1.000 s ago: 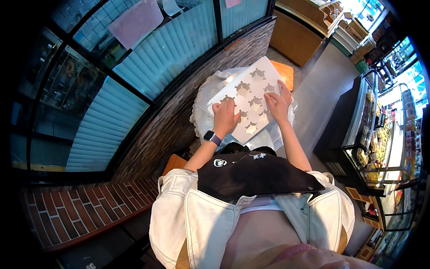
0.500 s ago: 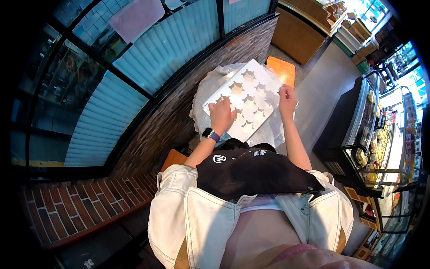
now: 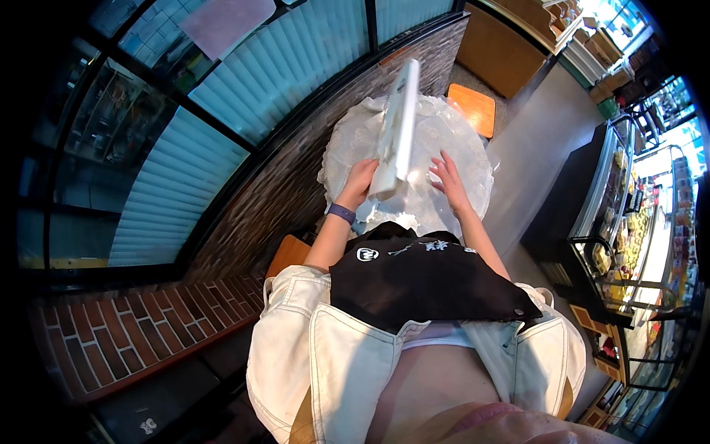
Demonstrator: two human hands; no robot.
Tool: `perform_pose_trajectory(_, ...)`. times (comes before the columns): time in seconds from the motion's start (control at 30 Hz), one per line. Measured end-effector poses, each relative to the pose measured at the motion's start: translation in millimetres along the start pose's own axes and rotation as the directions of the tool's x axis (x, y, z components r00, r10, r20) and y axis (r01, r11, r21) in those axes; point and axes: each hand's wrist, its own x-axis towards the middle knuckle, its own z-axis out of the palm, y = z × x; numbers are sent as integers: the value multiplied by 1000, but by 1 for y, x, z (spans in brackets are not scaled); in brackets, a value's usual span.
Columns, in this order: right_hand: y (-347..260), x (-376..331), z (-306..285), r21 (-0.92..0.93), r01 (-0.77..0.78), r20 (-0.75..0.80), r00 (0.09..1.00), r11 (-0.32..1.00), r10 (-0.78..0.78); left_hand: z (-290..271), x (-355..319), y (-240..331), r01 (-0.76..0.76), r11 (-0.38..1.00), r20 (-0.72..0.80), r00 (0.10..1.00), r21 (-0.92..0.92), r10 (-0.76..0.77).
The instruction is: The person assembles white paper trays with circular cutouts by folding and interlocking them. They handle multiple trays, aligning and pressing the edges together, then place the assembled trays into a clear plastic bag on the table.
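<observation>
Stood up on its long edge, a flat white panel (image 3: 404, 137) shows me mainly its narrow side. In the earlier frame its face bears several turtle-shaped patterns, which are mostly turned away now. My left hand (image 3: 359, 183) grips the panel at its near left end; the fingertips are partly hidden behind it. To the right of the panel, my right hand (image 3: 450, 182) has its fingers spread and holds nothing. Beneath both hands lies a round table with a whitish, ruffled-edge cover (image 3: 455, 140).
An orange stool (image 3: 472, 109) stands just past the table's far right side. A brick wall with a framed window (image 3: 185, 185) runs along the left. On the right is a glass display case (image 3: 584, 192) beside a grey aisle (image 3: 532, 133).
The panel, lying face up on the table before, has been tilted up on edge. My right hand has come inward and its fingers have spread. My left hand now grips the panel's side.
</observation>
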Motion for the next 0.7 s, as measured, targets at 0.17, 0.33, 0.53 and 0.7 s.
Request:
perform_pose_trajectory(0.17, -77, -39, 37, -361, 447, 162, 894, 819, -417, 48, -20, 15, 257, 909, 298, 941, -328, -159)
perform_pose_trajectory(0.33, -71, -35, 37, -679, 593, 232, 734, 434, -639, 79, -40, 31, 406, 814, 467, 863, -416, -191)
perform_pose_trajectory(0.53, -80, -25, 29, -739, 332, -175, 746, 587, -642, 85, -51, 47, 310, 873, 513, 855, -376, -83)
perform_pose_trajectory(0.7, -128, -32, -7, -664, 223, -243, 839, 714, -488, 86, -80, 78, -108, 994, 411, 906, -6, 101)
